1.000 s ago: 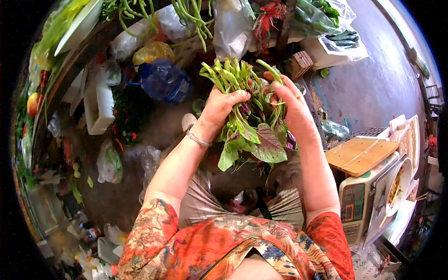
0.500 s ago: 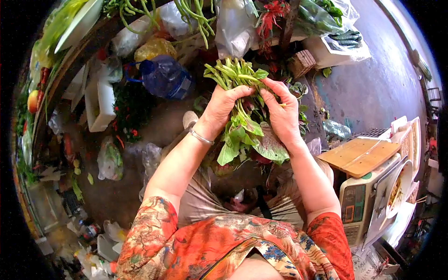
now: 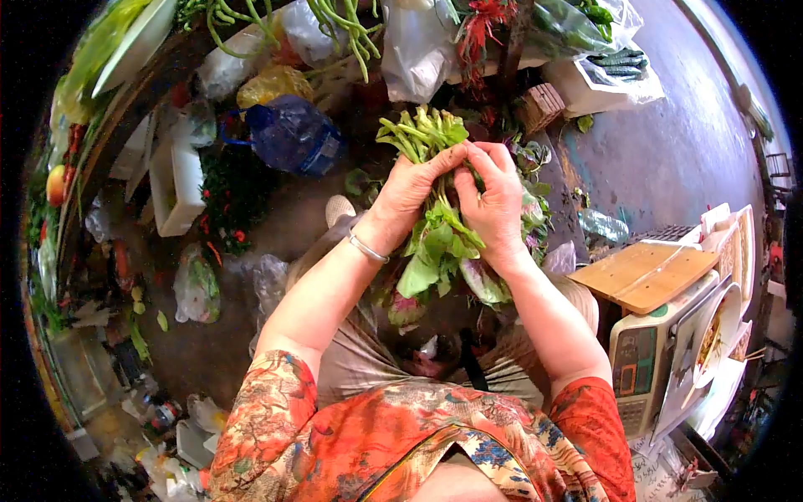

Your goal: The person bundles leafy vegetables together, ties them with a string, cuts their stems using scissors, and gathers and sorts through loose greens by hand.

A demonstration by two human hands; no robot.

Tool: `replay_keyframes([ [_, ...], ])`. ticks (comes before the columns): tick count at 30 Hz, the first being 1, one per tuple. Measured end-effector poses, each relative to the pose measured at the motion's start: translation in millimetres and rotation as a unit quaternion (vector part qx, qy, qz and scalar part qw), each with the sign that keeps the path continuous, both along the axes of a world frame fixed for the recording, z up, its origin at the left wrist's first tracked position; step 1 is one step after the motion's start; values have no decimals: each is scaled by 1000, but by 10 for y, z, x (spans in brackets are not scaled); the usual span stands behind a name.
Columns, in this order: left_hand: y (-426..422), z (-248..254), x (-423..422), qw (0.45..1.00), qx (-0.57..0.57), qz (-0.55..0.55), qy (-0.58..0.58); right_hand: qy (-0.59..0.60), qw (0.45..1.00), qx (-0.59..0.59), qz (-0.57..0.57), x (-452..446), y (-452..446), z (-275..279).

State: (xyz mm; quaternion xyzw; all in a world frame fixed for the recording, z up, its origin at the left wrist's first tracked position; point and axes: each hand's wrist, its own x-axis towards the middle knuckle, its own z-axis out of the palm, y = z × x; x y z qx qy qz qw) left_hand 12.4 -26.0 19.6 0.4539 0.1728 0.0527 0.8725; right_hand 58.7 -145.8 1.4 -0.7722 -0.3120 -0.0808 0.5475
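A bunch of amaranth greens (image 3: 431,238), green leaves marked with purple-red, is held up in front of my lap, its cut stems pointing away from me. My left hand (image 3: 411,188) is wrapped around the stems, with a bangle on its wrist. At the bunch's right side is my right hand (image 3: 493,188), its bent fingers closed on the stems and its thumb close to my left fingertips. Leaves hang below both hands toward my knees. What lies inside the right fingers is partly hidden.
A blue water jug (image 3: 293,138) lies ahead on the left, near a white foam box (image 3: 176,188). On the right stand a scale (image 3: 640,360) and a wooden board (image 3: 648,276). More leafy greens (image 3: 535,197) lie beyond my right hand. Long beans (image 3: 347,38) hang over the far edge.
My right hand has moved left, closer to my left hand, and its fingers have bent inward. The bunch has turned slightly and its hanging leaves sit closer together.
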Motion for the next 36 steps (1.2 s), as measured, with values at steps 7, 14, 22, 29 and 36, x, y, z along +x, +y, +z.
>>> replay_keyframes([
  [7, 95, -52, 25, 990, 134, -13, -33, 477, 842, 194, 159, 205, -202, 176],
  [14, 26, -98, 8, 986, 144, -8, -80, 323, 937, 78, 108, 259, -274, 202],
  [22, 51, -57, -18, 971, 234, -39, -39, 219, 966, 90, 102, 186, -221, 202],
  [29, -10, -48, -66, 989, 107, -83, -62, 350, 920, 156, 82, 232, -213, 150],
  [36, 14, -14, -59, 985, 139, -45, -89, 370, 905, 186, 97, 272, -212, 167],
])
